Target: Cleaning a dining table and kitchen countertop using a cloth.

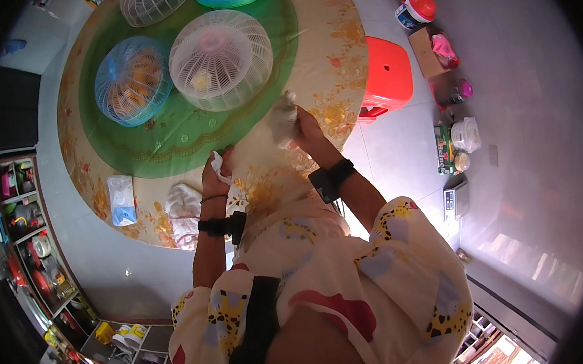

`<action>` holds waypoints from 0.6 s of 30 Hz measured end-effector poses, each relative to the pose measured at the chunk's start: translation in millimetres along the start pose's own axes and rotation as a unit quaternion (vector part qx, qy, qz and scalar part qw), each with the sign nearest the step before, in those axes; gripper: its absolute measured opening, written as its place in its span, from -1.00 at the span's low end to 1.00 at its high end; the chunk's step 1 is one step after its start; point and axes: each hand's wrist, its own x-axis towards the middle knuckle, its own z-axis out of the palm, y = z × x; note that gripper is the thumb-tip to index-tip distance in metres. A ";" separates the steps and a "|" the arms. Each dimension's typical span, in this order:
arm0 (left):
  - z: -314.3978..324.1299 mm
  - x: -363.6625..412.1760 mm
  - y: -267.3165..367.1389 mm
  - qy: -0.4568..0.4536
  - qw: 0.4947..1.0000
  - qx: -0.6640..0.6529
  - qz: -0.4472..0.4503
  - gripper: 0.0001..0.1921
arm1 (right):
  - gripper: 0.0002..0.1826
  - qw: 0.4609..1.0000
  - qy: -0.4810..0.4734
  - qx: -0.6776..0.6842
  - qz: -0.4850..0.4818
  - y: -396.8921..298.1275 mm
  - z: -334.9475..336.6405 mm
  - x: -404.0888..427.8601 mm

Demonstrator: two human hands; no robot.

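In my left hand [215,176] is a crumpled piece of white tissue [219,168], held above the near edge of the round table. My right hand [309,130] grips a whitish, blurred object [284,119] over the floral tablecloth [256,187]; its exact kind cannot be told. Left of my left hand lie a folded cloth towel [183,205] and a white and blue soft pack [122,200]. Beyond both hands, a white mesh food cover [220,60] and a blue mesh food cover [132,81] stand on the green round mat [182,139], each over some food.
More plastic covers [155,4] stand at the table's far side. A red plastic stool [390,73] is right of the table. Along the right wall sit a cardboard box [422,53], a lidded bucket [415,11] and several containers. Shelves [37,240] with goods line the left.
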 end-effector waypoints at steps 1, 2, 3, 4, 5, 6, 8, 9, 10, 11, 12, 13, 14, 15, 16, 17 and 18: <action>53.1 -12.7 1.9 0.122 0.992 -0.011 -0.012 -0.78 | -0.65 1.000 0.003 0.003 -0.006 -2.3 -1.1 2.5; 80.7 -20.5 4.8 0.245 0.969 -0.022 -0.018 -0.78 | -0.65 1.000 0.005 -0.021 -0.009 -2.2 2.5 4.8; 64.3 -17.5 6.1 0.244 0.969 -0.021 -0.015 -0.78 | -0.66 0.999 0.003 -0.046 -0.009 -1.2 7.7 7.4; 31.4 -12.5 6.8 0.205 0.979 -0.007 -0.004 -0.80 | -0.66 0.999 0.001 -0.045 -0.009 1.0 10.3 10.4; 9.5 -7.5 7.0 0.164 0.986 0.007 0.004 -0.81 | -0.66 1.000 -0.015 0.001 -0.007 2.0 8.4 14.1; 4.2 -6.5 7.9 0.162 0.987 0.009 0.002 -0.81 | -0.66 0.998 -0.030 0.047 -0.005 1.9 9.4 15.7; -6.0 -3.4 8.5 0.145 0.989 -0.022 -0.002 -0.83 | -0.66 0.999 -0.020 -0.016 -0.043 2.4 10.8 17.7; -7.6 -3.2 8.5 0.144 0.989 -0.020 -0.004 -0.83 | -0.66 0.994 -0.010 -0.080 -0.076 1.9 10.9 17.4; -9.1 -2.9 8.3 0.130 0.991 -0.023 -0.002 -0.84 | -0.66 0.994 -0.008 -0.079 -0.078 -2.3 11.4 19.9; -10.6 -2.9 7.9 0.117 0.993 -0.025 0.001 -0.85 | -0.66 0.998 -0.019 -0.030 -0.055 -9.7 12.7 25.5; -9.4 -2.6 8.3 0.114 0.993 -0.023 -0.002 -0.85 | -0.66 0.999 -0.030 0.021 -0.034 -16.4 12.1 30.4; -8.4 -2.8 8.8 0.103 0.994 -0.033 -0.006 -0.85 | -0.66 0.999 -0.028 0.022 -0.038 -21.4 10.5 32.5; -7.3 -3.1 9.2 0.092 0.995 -0.043 -0.009 -0.85 | -0.66 0.997 -0.051 0.027 -0.043 -26.2 8.4 33.7; -13.1 -2.9 9.2 0.091 0.995 -0.041 -0.010 -0.85 | -0.66 0.996 -0.075 0.032 -0.047 -28.9 8.9 34.2; -20.6 -1.9 9.2 0.093 0.995 -0.038 -0.006 -0.84 | -0.66 0.995 -0.075 0.033 -0.048 -30.4 9.9 34.7; -26.9 -0.2 9.3 0.095 0.995 -0.035 -0.001 -0.83 | -0.66 0.995 -0.065 -0.002 -0.074 -31.7 10.9 35.3; -20.6 -1.7 10.2 0.096 0.995 -0.034 -0.003 -0.83 | -0.67 0.993 -0.052 -0.036 -0.100 -32.8 11.6 34.7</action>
